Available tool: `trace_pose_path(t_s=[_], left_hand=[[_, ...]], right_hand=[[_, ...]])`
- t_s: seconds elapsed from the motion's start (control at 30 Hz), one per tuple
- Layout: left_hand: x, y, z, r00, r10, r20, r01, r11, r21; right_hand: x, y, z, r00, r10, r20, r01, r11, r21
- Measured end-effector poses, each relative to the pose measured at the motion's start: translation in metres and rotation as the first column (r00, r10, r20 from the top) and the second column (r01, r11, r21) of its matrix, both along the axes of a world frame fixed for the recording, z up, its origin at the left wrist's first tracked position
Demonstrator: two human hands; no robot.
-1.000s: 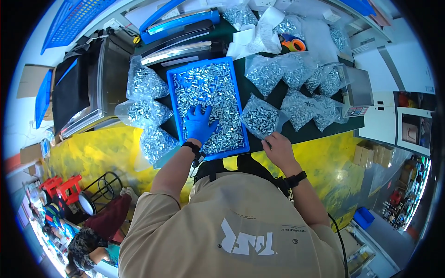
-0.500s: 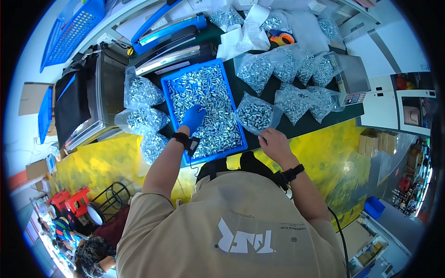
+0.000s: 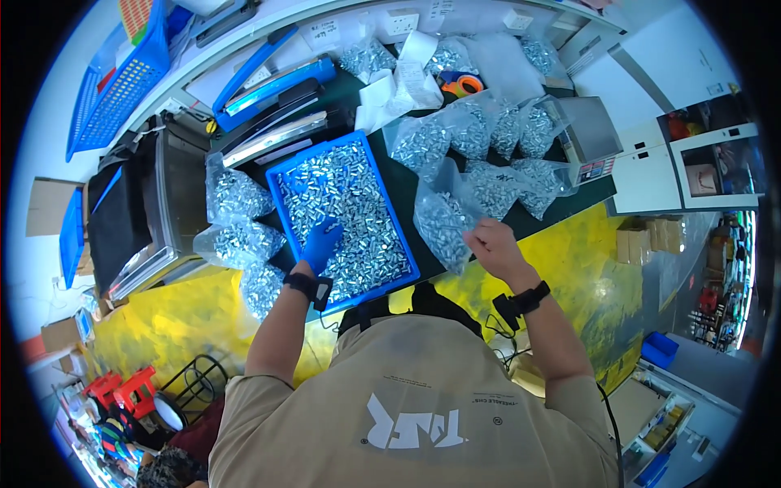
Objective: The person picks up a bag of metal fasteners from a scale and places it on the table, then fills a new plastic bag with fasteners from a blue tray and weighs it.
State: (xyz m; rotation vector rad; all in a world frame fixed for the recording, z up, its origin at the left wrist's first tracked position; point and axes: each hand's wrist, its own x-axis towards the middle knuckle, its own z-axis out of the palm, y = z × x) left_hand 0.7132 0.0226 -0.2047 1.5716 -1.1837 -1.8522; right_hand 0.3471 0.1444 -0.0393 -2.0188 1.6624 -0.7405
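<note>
Many small, shiny metal cylindrical parts fill a blue plastic tray point(image 3: 394, 213) standing at the table's front edge. My left hand point(image 3: 323, 244), in a blue glove, rests on the parts near the tray's left side. Its fingers point down among them, and whether it grips any cannot be made out. To the tray's right, a clear plastic bag point(image 3: 446, 221) of the same parts sits tilted near the table edge. My bare right hand point(image 3: 495, 248) has its fingers closed at the bag's right edge, pinching the plastic.
Several filled bags point(image 3: 496, 185) stand behind and right of the tray; more bags point(image 3: 237, 195) line its left. Behind are a blue bag sealer point(image 3: 281, 85), white paper point(image 3: 399, 89) and an orange tape roll point(image 3: 461, 84). A grey metal box point(image 3: 590, 130) stands at the right end.
My left hand has drawn back toward the tray's near left side. The bag by my right hand has gone from lying flatter to more upright, its top raised. The view has shifted slightly.
</note>
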Motion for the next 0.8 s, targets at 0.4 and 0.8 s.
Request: trace_pose_path(t_s=[0.4,0.8], left_hand=[[0.012,0.011,-0.011,0.998,0.042,-0.051,-0.037,0.996,0.083],[-0.027,0.038,-0.005,0.867,0.463,-0.187,-0.415,0.876,0.244]], right_hand=[[-0.14,0.07,0.165,0.894,-0.394,0.212,0.386,0.919,0.081],[-0.406,-0.017,0.132,0.824,-0.555,0.112,0.558,0.83,0.005]])
